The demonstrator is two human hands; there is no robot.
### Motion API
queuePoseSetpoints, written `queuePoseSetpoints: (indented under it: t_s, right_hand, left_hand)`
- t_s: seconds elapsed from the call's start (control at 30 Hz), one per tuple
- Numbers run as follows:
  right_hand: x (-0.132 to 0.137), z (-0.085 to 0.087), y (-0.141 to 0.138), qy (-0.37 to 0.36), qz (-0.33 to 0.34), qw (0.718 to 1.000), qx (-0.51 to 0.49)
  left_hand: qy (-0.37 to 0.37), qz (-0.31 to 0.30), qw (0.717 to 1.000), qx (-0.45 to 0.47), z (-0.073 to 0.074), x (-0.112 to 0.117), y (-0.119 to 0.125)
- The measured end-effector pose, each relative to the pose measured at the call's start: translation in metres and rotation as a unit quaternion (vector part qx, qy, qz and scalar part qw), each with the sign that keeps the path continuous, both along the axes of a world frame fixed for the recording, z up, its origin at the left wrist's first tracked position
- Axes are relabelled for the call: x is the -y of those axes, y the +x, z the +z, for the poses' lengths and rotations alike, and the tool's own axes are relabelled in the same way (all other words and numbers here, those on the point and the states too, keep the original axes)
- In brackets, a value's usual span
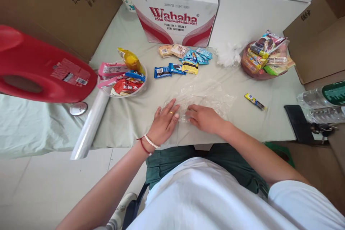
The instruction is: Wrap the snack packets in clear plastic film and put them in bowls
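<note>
A crumpled sheet of clear plastic, seemingly a thin bag [212, 95], is spread on the cloth-covered table in front of me. My left hand [164, 124] rests on its left edge, fingers stretched out and slightly apart. Close beside it, my right hand [206, 118] bends its fingers onto the plastic, and they appear to pinch it; the fingertips are partly hidden. Behind the plastic lie blue-wrapped snacks [162, 72], a yellow packet [190, 67], light blue sachets [202, 55] and beige packets [179, 50].
A clear bowl of snacks [122, 95] and a film roll [90, 125] stand left, near a red jug [40, 68]. Right are a filled reddish bowl [246, 66], crumpled plastic [228, 55], a yellow-black stick packet [255, 101] and a phone [298, 124]. A Wahaba-style printed carton [176, 16] stands behind.
</note>
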State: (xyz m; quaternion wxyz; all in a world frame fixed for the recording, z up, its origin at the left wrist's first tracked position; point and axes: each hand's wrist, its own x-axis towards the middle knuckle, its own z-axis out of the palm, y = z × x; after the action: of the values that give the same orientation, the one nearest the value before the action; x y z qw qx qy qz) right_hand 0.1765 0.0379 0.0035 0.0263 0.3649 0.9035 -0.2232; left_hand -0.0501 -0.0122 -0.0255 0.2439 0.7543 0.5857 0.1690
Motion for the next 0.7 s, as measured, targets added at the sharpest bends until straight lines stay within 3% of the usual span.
queuePoseSetpoints:
  t_s: [0.1, 0.2, 0.27, 0.37, 0.43, 0.5, 0.6, 0.63, 0.7]
  right_hand:
    - [0.017, -0.011, 0.001, 0.005, -0.008, 0.999, 0.038]
    - [0.022, -0.017, 0.009, 0.020, 0.009, 0.999, 0.048]
    - [0.023, -0.019, 0.013, 0.027, 0.027, 0.998, 0.041]
    - [0.025, -0.019, 0.015, 0.027, 0.048, 0.998, 0.028]
    - [0.026, -0.019, 0.015, 0.030, 0.054, 0.998, 0.026]
    - [0.026, -0.018, 0.013, 0.037, 0.059, 0.997, 0.033]
    - [0.027, -0.017, 0.011, 0.050, 0.071, 0.995, 0.049]
    - [0.027, -0.017, 0.010, 0.055, 0.075, 0.994, 0.054]
    - [0.029, -0.017, 0.011, 0.069, 0.082, 0.992, 0.062]
  left_hand:
    - [0.024, 0.050, 0.998, -0.002, -0.002, -0.009, -0.013]
    - [0.019, 0.091, 0.991, -0.098, 0.002, -0.018, -0.018]
    - [0.030, 0.094, 0.980, -0.172, 0.012, -0.021, -0.013]
    - [0.104, 0.069, 0.966, -0.226, 0.027, -0.026, 0.005]
    - [0.166, 0.009, 0.962, -0.218, 0.033, -0.034, 0.019]
    - [0.208, -0.106, 0.953, -0.192, 0.032, -0.046, 0.031]
    - [0.189, -0.281, 0.926, -0.164, 0.022, -0.070, 0.043]
    - [0.165, -0.301, 0.924, -0.166, 0.017, -0.077, 0.045]
    - [0.112, -0.275, 0.937, -0.184, 0.005, -0.087, 0.046]
